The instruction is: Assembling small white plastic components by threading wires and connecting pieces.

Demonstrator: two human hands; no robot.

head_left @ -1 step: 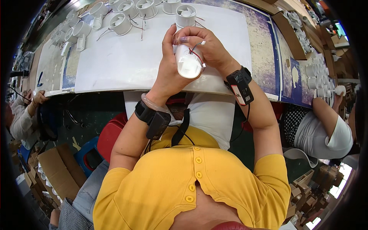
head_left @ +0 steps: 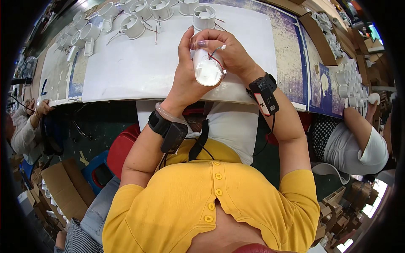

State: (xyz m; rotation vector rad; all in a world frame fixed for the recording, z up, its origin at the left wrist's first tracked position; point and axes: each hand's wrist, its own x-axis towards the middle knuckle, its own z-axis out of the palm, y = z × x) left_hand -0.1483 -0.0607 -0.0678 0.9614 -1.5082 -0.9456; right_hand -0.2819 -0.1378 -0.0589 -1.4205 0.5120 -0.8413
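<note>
Above the table's near edge, both hands are wrapped round a white plastic housing point(head_left: 208, 75) with a rounded, hollow end tipped toward me. My left hand point(head_left: 185, 76) closes on its left side and underneath, thumb pointing up. On the far side and the right, my right hand point(head_left: 230, 51) grips it with bent fingers. Thin red and dark wires point(head_left: 216, 59) with small white plugs come out between housing and right hand. The housing's far end is hidden by my fingers. Just beyond my fingertips stands a white round fan point(head_left: 205, 17).
More white fans point(head_left: 132, 27) with loose wires stand along the table's far left. A white sheet point(head_left: 126, 71) covers the table's middle. At the right are a cardboard box point(head_left: 318, 40) of white parts and stacked white cups point(head_left: 348, 82). Co-workers sit on both sides, one with a hand point(head_left: 44, 107) at the table edge.
</note>
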